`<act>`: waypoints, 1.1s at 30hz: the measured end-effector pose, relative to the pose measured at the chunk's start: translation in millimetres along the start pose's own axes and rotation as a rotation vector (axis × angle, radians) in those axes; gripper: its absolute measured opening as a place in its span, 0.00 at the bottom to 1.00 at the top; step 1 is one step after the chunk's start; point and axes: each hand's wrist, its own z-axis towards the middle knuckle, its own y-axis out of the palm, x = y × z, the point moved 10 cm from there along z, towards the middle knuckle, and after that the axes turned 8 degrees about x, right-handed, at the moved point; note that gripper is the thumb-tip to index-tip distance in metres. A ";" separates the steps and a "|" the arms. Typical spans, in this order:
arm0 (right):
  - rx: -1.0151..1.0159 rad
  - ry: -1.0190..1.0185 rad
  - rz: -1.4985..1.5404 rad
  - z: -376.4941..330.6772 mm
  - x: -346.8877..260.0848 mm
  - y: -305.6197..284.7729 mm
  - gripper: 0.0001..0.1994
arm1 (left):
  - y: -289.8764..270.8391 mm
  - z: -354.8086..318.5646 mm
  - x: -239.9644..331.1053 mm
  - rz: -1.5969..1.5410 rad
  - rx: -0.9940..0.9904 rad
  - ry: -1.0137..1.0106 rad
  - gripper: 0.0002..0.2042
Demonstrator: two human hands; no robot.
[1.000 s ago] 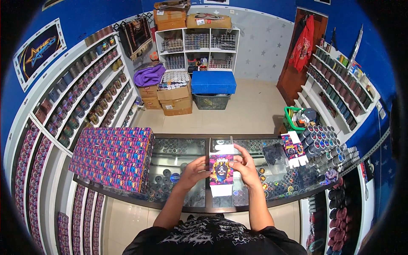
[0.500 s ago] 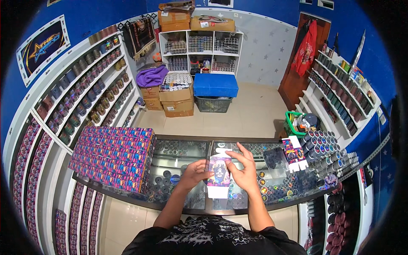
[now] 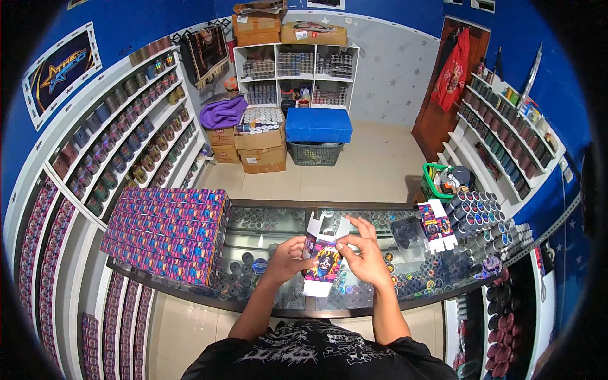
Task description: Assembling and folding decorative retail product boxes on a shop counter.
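Observation:
Between my two hands, above the glass counter, is a small printed carton in purple, orange and dark colours. Its white end flaps stand out at the top, and a white flap points toward me at the bottom. My left hand grips the carton's left side, thumb on the printed front. On the other side my right hand pinches the right edge near the upper flap, thumb in front. Both hands are closed on it. Some of the fingers behind the carton are hidden.
A large block of stacked printed boxes fills the counter's left end. To the right lie flat unfolded cartons, beside stacked cylindrical containers and a green basket. Beyond the counter stand a blue-lidded crate and cardboard boxes.
The carton, flatter before, has opened out into a box shape with its top flaps spread apart. My right hand has shifted slightly down, its fingers closer together. The view has moved slightly.

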 end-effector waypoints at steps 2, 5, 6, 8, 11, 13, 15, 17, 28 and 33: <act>-0.023 0.005 -0.024 -1.0 -1.1 -1.6 0.07 | -1.4 -0.3 -2.0 0.027 0.010 -0.004 0.26; -0.003 0.003 -0.093 -1.6 -9.1 -8.0 0.07 | 0.1 -3.1 5.1 0.121 0.019 0.019 0.29; 0.041 -0.006 -0.138 -1.7 -13.8 -12.5 0.07 | 0.4 -3.5 4.1 0.120 0.020 0.018 0.29; 0.128 -0.014 -0.156 -3.9 -24.5 -18.1 0.07 | -4.2 -1.9 6.8 0.185 0.092 0.081 0.31; 0.315 -0.080 -0.171 -8.4 -41.0 -29.7 0.08 | -1.4 -2.6 10.7 0.214 0.107 0.155 0.32; 0.213 -0.098 -0.117 -7.6 -44.4 -19.0 0.08 | 0.0 -4.0 14.5 0.229 0.124 0.177 0.32; 0.233 -0.174 -0.128 -5.6 -55.6 -18.6 0.08 | 0.9 -7.0 19.5 0.244 0.139 0.198 0.33; 0.123 -0.102 -0.090 -3.2 -44.0 -6.0 0.06 | 1.6 -10.4 28.3 0.353 0.167 0.255 0.34; -0.107 -0.017 0.034 0.0 -35.1 10.2 0.05 | -4.0 -15.0 24.9 0.398 0.197 0.253 0.32; -0.006 -0.020 0.149 -1.5 -33.8 6.8 0.04 | -3.0 -14.5 23.1 0.428 0.196 0.251 0.32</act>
